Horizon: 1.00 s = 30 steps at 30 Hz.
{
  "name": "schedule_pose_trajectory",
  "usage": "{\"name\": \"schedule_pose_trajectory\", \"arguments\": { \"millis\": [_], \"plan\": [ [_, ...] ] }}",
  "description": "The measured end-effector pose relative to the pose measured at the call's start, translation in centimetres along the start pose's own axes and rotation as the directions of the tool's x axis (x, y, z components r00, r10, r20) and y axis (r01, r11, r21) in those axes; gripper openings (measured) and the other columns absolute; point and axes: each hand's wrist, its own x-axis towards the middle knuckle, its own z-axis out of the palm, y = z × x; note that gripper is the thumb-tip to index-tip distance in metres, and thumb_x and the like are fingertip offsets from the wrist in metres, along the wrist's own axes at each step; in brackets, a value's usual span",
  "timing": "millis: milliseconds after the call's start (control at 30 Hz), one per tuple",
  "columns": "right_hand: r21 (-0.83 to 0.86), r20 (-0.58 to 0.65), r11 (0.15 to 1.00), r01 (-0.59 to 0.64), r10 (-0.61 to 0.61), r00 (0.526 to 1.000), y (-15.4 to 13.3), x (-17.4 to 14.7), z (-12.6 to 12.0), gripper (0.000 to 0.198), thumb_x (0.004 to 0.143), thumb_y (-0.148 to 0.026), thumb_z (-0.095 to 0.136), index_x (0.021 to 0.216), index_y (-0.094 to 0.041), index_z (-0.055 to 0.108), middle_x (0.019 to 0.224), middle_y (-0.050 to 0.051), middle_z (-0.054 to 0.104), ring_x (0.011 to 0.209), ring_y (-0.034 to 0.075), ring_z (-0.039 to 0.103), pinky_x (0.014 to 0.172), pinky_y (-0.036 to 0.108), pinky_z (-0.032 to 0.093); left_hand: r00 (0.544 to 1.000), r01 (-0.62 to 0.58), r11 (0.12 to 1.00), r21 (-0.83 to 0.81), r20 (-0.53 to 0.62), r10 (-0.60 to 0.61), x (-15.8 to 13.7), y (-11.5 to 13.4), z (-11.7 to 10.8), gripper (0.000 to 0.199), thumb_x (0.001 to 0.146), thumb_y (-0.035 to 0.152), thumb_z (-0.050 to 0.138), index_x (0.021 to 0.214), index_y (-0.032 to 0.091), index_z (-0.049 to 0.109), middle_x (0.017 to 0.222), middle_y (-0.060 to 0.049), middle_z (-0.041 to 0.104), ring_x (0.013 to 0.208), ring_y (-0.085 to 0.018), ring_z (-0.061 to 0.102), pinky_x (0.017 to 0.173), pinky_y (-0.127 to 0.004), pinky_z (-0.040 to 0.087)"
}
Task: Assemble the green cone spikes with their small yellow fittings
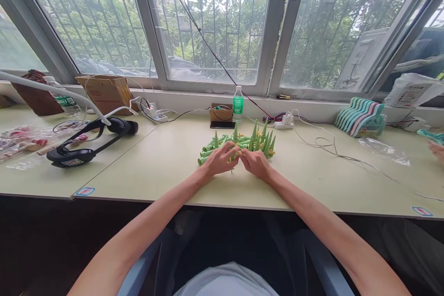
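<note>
My left hand [221, 158] and my right hand [255, 162] meet at the fingertips over the table, just in front of a pile of green parts. Both are closed in a pinch on something small, mostly covered by the fingers; its kind does not show. A thin greenish end pokes out below my left fingers. Behind my hands, several pointed green cones [254, 131] stand upright at the right of the pile. Green tube-like pieces [207, 149] lie at its left, and small yellow bits show among the cones.
Behind the pile are a green-labelled bottle [237, 105], a dark phone [222, 125] and a small cardboard box [221, 113]. A black headset [78, 153] lies left. White cables [335, 148] cross the right side near pastel hangers [360, 118]. Another person's hand [436, 150] shows far right.
</note>
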Motion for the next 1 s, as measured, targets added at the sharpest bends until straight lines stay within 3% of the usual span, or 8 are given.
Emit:
{"name": "schedule_pose_trajectory", "arguments": {
  "millis": [200, 567, 1000],
  "plan": [
    [0.012, 0.009, 1.000, -0.016, 0.016, 1.000, -0.13, 0.18, -0.22, 0.039, 0.106, -0.031, 0.030, 0.076, -0.017, 0.052, 0.053, -0.001, 0.053, 0.043, 0.009, 0.044, 0.050, 0.024, 0.022, 1.000, -0.020, 1.000, 0.016, -0.012, 0.020, 0.09, -0.01, -0.10, 0.024, 0.090, 0.025, 0.055, 0.113, 0.019, 0.059, 0.101, -0.009, 0.062, 0.063, -0.011, 0.061, 0.046, -0.021, 0.050],
    [0.003, 0.017, 1.000, 0.029, -0.029, 0.999, 0.15, 0.13, -0.18, 0.032, 0.105, -0.028, 0.033, 0.087, -0.015, 0.056, 0.055, -0.001, 0.055, 0.045, 0.010, 0.048, 0.049, 0.024, 0.021, 1.000, -0.005, 1.000, -0.002, -0.012, 0.005, 0.08, -0.02, 0.11, 0.024, 0.089, 0.025, 0.056, 0.113, 0.019, 0.059, 0.102, -0.009, 0.061, 0.064, -0.012, 0.063, 0.047, -0.021, 0.049],
    [0.006, -0.004, 1.000, 0.004, -0.004, 1.000, 0.12, 0.15, -0.09, 0.038, 0.105, -0.031, 0.033, 0.078, -0.016, 0.055, 0.054, -0.001, 0.057, 0.043, 0.010, 0.048, 0.049, 0.024, 0.022, 1.000, 0.005, 1.000, -0.008, -0.022, -0.005, 0.27, 0.24, -0.09, 0.018, 0.090, 0.024, 0.056, 0.107, 0.019, 0.059, 0.100, -0.008, 0.061, 0.063, -0.011, 0.063, 0.044, -0.021, 0.045]
  ]
}}
